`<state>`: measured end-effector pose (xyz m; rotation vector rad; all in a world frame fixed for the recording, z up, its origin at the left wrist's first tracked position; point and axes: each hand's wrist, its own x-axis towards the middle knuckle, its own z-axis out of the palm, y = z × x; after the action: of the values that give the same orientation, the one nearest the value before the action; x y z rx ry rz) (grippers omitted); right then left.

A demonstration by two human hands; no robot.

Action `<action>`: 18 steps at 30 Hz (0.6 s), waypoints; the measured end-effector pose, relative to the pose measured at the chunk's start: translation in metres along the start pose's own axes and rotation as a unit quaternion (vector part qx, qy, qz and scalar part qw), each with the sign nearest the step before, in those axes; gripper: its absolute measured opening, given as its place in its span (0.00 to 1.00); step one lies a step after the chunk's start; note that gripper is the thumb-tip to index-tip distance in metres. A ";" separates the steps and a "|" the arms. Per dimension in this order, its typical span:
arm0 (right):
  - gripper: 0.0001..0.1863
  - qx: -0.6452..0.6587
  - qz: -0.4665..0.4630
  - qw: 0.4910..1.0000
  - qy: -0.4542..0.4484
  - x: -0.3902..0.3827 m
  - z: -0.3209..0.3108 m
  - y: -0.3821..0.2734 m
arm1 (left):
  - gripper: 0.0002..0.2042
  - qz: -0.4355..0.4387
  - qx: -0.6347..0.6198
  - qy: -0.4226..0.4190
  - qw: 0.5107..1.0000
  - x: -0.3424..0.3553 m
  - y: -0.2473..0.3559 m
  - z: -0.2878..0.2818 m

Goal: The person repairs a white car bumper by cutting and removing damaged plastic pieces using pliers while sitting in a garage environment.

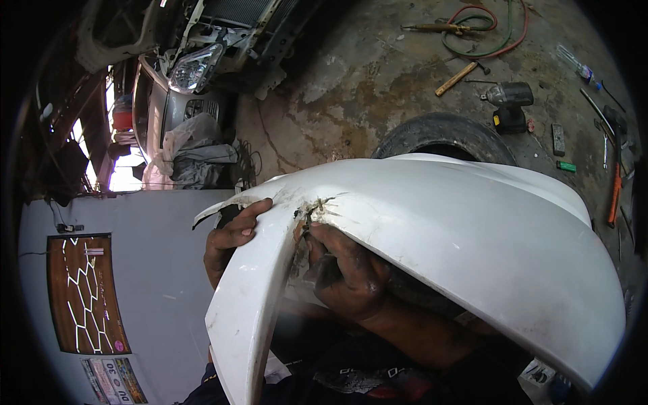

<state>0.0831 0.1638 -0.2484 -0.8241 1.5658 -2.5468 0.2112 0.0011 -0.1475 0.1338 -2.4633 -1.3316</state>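
Note:
A white car fender (459, 216) lies across in front of me, its arched edge toward my body. At the top of the arch the panel is cracked and torn (314, 210), with paint flaked off and dark gaps showing. My left hand (233, 236) is closed round the fender's far-left edge, fingers resting on the white surface. Under the arch, my right hand (347, 273) is curled, thumb and forefinger pinched right at the damaged spot. What lies between those fingertips is too dark to make out. Dark smudges mark the right fingers.
Behind the fender lies a tyre (442, 128). Across the stained floor are a hammer (461, 77), a cordless impact wrench (509, 104), a gas torch (435, 28) with red and green hoses, and a green lighter (566, 166). A partly stripped car (175, 88) stands far left, beyond a grey wall (162, 243).

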 end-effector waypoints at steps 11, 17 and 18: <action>0.29 0.027 0.002 0.997 -0.067 -0.014 -0.004 0.009 | 0.09 0.052 0.188 0.029 0.980 0.018 0.001 0.022; 0.30 0.053 0.052 0.997 -0.012 -0.020 0.010 0.009 | 0.13 0.081 0.214 0.077 0.970 0.003 -0.017 0.026; 0.28 0.059 0.071 0.996 -0.001 -0.019 0.012 0.009 | 0.13 0.086 0.222 0.074 0.968 0.004 -0.019 0.024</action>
<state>0.1025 0.1555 -0.2599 -0.6762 1.4018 -2.5084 0.1984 0.0088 -0.1744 0.1176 -2.5345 -0.6584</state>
